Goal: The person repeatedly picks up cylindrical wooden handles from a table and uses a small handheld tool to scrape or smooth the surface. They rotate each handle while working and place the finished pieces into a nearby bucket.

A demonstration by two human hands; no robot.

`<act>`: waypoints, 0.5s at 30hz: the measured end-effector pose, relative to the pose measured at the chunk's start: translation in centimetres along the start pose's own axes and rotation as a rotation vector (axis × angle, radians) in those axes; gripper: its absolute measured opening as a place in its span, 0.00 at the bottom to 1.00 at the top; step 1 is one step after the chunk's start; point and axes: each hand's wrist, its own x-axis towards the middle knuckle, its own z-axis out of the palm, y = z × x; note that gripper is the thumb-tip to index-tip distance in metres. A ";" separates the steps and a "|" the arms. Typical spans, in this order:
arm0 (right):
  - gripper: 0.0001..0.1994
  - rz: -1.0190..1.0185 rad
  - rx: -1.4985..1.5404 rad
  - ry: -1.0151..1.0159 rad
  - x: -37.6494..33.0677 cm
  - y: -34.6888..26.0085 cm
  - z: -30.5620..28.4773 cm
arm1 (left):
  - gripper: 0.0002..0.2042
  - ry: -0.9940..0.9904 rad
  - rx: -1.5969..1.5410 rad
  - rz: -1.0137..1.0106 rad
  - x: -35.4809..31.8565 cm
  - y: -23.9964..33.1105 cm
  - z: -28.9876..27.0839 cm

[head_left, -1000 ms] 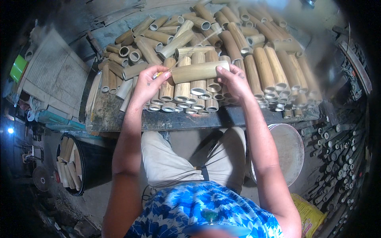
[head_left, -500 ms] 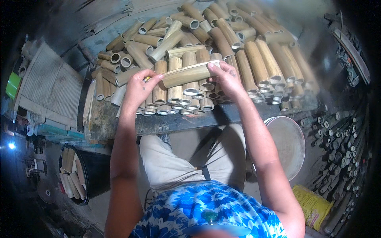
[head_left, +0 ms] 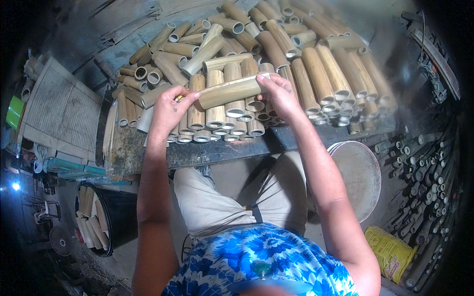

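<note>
My left hand (head_left: 169, 107) and my right hand (head_left: 279, 94) hold a split bamboo piece (head_left: 230, 93) level between them, each pinching one end. Its pale cut edge runs along the top, and its curved outer side faces me. A small yellow and dark object (head_left: 178, 98) shows at the fingers of my left hand; its kind is unclear. Under and behind the held piece, bamboo tubes (head_left: 196, 111) lie stacked on a dark worktable (head_left: 190, 157), many with their open ends toward me. A loose heap of bamboo tubes (head_left: 207, 53) spreads farther back.
A black bucket (head_left: 121, 217) with bamboo strips stands at lower left. To the right are a round pale tub (head_left: 356, 182), a yellow sack (head_left: 390, 252) and a pile of thin bamboo poles (head_left: 424, 190). A ribbed pale panel (head_left: 64, 106) stands left of the table.
Both hands keep their grip on the bamboo piece, which has shifted very slightly left and upward in view. The surrounding things look the same.
</note>
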 end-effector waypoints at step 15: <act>0.19 -0.010 -0.068 0.033 0.2 0.4 -0.3 | 0.12 -0.053 -0.022 0.006 0.0 -0.2 -0.3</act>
